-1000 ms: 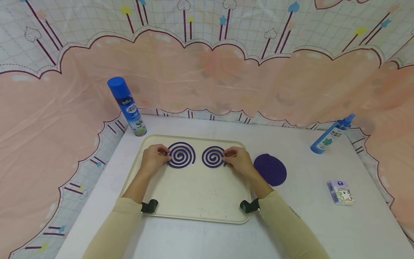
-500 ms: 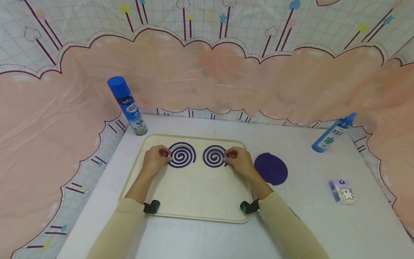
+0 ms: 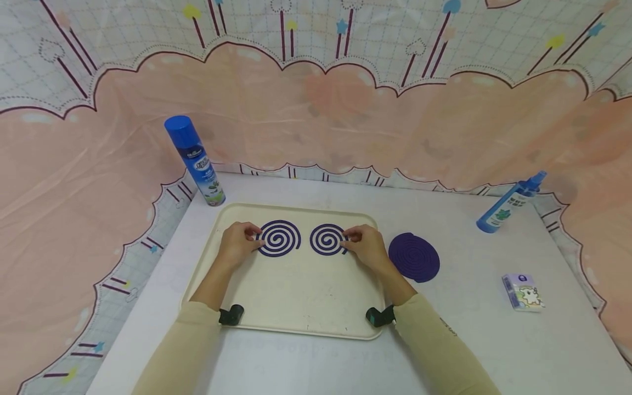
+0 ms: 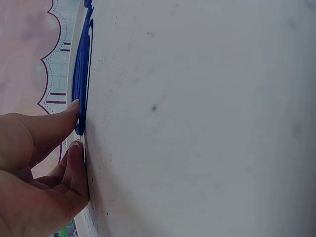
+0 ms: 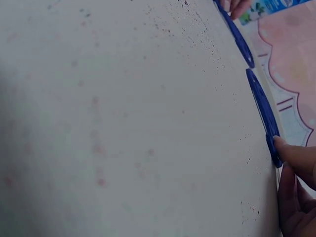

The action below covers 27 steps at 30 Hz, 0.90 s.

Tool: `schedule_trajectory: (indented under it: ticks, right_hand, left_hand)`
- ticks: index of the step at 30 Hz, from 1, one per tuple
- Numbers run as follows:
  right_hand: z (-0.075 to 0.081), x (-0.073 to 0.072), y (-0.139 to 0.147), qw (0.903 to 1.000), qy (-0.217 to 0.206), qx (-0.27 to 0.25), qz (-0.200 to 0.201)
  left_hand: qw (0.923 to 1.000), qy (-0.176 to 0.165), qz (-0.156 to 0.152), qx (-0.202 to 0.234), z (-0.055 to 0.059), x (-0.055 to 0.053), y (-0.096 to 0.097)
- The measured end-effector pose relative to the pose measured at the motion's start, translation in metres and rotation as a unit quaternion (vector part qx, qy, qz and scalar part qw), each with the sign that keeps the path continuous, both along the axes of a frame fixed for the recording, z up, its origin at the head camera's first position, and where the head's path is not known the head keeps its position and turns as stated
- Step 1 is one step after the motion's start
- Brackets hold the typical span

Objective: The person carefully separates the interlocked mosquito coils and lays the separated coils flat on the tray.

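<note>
Two dark blue mosquito coils lie side by side at the far part of a cream tray (image 3: 296, 299). My left hand (image 3: 238, 246) pinches the outer edge of the left mosquito coil (image 3: 278, 240) between thumb and fingers. In the left wrist view that coil (image 4: 81, 74) appears edge-on, close over the tray, with the thumb on its rim. My right hand (image 3: 366, 245) pinches the right edge of the other mosquito coil (image 3: 327, 240). The right wrist view shows this coil (image 5: 264, 106) nearly flat, its far end close to the left one.
Right of the tray is a dark, tightly wound coil disc (image 3: 413, 258) on the white table (image 3: 464, 340). A blue spray can (image 3: 195, 162) stands behind the tray at left. At the right are a blue spray bottle (image 3: 508, 203) and a small patterned box (image 3: 522, 293).
Both coils have come down slightly and look flatter against the tray, the left one most. The hands keep nearly the same places at the coils' outer edges.
</note>
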State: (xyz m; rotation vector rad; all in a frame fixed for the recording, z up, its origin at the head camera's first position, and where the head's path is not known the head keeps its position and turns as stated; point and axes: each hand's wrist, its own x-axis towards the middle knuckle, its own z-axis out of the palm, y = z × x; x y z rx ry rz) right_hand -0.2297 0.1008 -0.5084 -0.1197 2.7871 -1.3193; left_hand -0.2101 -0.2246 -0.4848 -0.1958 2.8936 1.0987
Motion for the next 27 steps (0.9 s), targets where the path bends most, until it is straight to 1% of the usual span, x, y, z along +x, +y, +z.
schedule_trajectory:
  ticks: [4,7,11,14,16,20,27]
  right_hand:
    - [0.000,0.000,0.000,1.0000,0.003,0.003,0.005]
    - [0.001,-0.001,0.001,1.0000,-0.004,-0.001,0.003]
    - [0.004,-0.003,0.005,0.9996,-0.020,-0.021,-0.002]
    - [0.006,-0.003,0.008,0.9982,-0.038,-0.046,0.001]
    - [0.008,-0.003,0.010,0.9969,-0.051,-0.059,0.007]
    - [0.012,-0.002,0.013,0.9945,-0.070,-0.074,0.025]
    - [0.017,-0.002,0.014,0.9919,-0.085,-0.082,0.046]
  left_hand:
    - [1.0000,-0.004,0.000,0.001,0.001,0.001,0.000]
    - [0.9999,-0.008,-0.001,0.009,0.000,0.000,0.000]
    - [0.9991,-0.017,0.003,0.039,-0.001,-0.003,-0.003]
    - [0.9976,-0.023,0.013,0.064,0.000,-0.004,-0.006]
    - [0.9964,-0.028,0.018,0.079,0.001,-0.004,-0.007]
    - [0.9949,-0.034,0.018,0.093,0.007,-0.005,-0.008]
    - [0.9953,-0.040,0.026,0.084,0.017,-0.004,-0.006]
